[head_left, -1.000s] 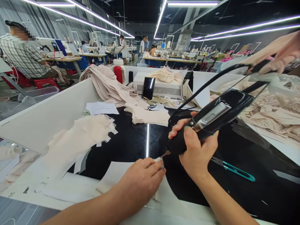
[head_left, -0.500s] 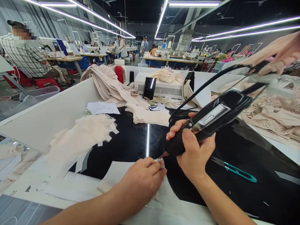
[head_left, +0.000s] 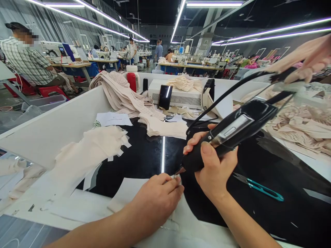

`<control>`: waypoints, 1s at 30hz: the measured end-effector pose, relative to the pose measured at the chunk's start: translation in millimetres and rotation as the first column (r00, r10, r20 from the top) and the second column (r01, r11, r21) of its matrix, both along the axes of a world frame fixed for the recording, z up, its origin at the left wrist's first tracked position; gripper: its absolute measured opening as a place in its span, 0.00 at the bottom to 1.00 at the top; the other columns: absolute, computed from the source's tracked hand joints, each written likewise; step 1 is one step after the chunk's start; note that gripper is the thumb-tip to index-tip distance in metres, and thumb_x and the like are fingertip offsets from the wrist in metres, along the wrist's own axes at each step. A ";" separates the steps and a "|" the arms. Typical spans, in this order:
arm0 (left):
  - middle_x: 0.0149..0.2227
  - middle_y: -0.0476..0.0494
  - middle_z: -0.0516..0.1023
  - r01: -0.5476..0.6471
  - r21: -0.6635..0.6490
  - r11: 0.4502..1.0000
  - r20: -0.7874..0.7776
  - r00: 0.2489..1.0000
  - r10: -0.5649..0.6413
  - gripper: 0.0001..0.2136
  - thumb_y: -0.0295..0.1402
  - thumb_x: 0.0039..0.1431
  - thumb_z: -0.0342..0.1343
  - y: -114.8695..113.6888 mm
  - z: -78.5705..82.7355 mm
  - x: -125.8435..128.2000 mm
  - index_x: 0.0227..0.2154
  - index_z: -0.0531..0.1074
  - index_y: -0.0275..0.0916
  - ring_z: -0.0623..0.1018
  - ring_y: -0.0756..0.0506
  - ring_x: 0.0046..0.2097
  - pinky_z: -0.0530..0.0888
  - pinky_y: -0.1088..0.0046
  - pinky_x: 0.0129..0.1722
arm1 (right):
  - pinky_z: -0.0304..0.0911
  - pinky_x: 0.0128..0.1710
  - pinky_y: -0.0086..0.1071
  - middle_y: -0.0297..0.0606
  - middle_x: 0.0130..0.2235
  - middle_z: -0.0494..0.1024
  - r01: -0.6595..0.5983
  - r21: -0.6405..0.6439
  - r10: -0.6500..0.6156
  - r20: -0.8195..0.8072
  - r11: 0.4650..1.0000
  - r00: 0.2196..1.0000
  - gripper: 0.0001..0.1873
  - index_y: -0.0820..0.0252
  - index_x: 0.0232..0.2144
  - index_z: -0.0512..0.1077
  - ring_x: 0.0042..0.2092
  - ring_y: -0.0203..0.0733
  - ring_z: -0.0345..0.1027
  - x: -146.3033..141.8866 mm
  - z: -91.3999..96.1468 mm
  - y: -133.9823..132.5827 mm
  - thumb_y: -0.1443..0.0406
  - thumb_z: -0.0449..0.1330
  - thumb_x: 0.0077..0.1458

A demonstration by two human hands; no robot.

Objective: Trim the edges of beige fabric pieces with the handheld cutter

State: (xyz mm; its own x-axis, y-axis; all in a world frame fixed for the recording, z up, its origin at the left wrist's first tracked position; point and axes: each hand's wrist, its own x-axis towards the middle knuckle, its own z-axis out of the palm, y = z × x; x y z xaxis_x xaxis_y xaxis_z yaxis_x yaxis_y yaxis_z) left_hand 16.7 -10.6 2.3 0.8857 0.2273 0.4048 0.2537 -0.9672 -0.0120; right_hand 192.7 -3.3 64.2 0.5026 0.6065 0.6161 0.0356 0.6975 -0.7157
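Observation:
My right hand (head_left: pixel 216 165) is wrapped round a black corded hand tool (head_left: pixel 232 129) with a silver strip along its top. The tool slants down to the left, and its narrow coppery tip meets my left fingertips. My left hand (head_left: pixel 161 198) is closed, thumb and fingers pinching the edge of a pale layered piece (head_left: pixel 131 189) beside that tip. The pinched edge is mostly hidden by my fingers. Right of my right wrist, teal-handled thread snips (head_left: pixel 263 190) lie on the black work surface (head_left: pixel 144 155).
Pale fabric pieces (head_left: pixel 90 146) lie at left, another cream stack (head_left: pixel 165 125) farther back. A phone (head_left: pixel 165 97) leans on a white vented box (head_left: pixel 181 98). The tool's black cable (head_left: pixel 219 100) arches up right, near a blurred hand (head_left: pixel 307 62). A white side panel (head_left: pixel 59 127) borders the left.
My hands, the tool and the pale piece stay in the same place. In the background, standing people have shifted a little and the seated person's head has moved slightly.

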 end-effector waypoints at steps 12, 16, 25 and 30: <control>0.58 0.33 0.87 0.005 0.019 1.000 0.035 0.999 -0.005 0.12 0.20 0.80 0.51 0.6 -0.6 0.5 0.57 0.78 0.26 0.86 0.44 0.56 0.82 0.66 0.56 | 0.77 0.28 0.35 0.25 0.35 0.81 0.019 -0.012 -0.020 -0.012 1.000 1.000 0.22 0.48 0.51 0.71 0.27 0.37 0.76 0.5 0.9 -0.6 0.54 0.76 0.63; 0.57 0.33 0.88 0.001 0.020 1.000 0.035 0.999 -0.002 0.12 0.20 0.80 0.53 0.3 -2.7 0.5 0.57 0.78 0.26 0.86 0.44 0.56 0.82 0.66 0.55 | 0.77 0.29 0.34 0.25 0.35 0.82 0.005 0.002 -0.005 -0.007 1.000 1.000 0.21 0.49 0.53 0.72 0.28 0.37 0.77 -0.2 -0.4 -0.3 0.56 0.76 0.65; 0.62 0.38 0.86 -0.037 -0.057 0.998 0.042 0.998 0.039 0.12 0.24 0.80 0.57 10.9 6.0 -11.0 0.59 0.79 0.34 0.85 0.41 0.53 0.85 0.61 0.49 | 0.77 0.29 0.32 0.25 0.33 0.83 0.007 0.016 -0.006 -0.025 1.000 1.000 0.22 0.50 0.46 0.72 0.27 0.36 0.77 7.5 11.9 0.3 0.55 0.79 0.61; 0.61 0.37 0.87 -0.134 -0.007 0.991 0.022 0.991 0.134 0.09 0.24 0.80 0.56 31.6 20.4 -35.6 0.55 0.80 0.35 0.86 0.38 0.52 0.85 0.59 0.48 | 0.78 0.28 0.32 0.24 0.33 0.83 -0.010 0.017 0.011 -0.062 1.000 0.998 0.23 0.50 0.50 0.75 0.27 0.36 0.76 13.6 21.4 -16.6 0.57 0.80 0.59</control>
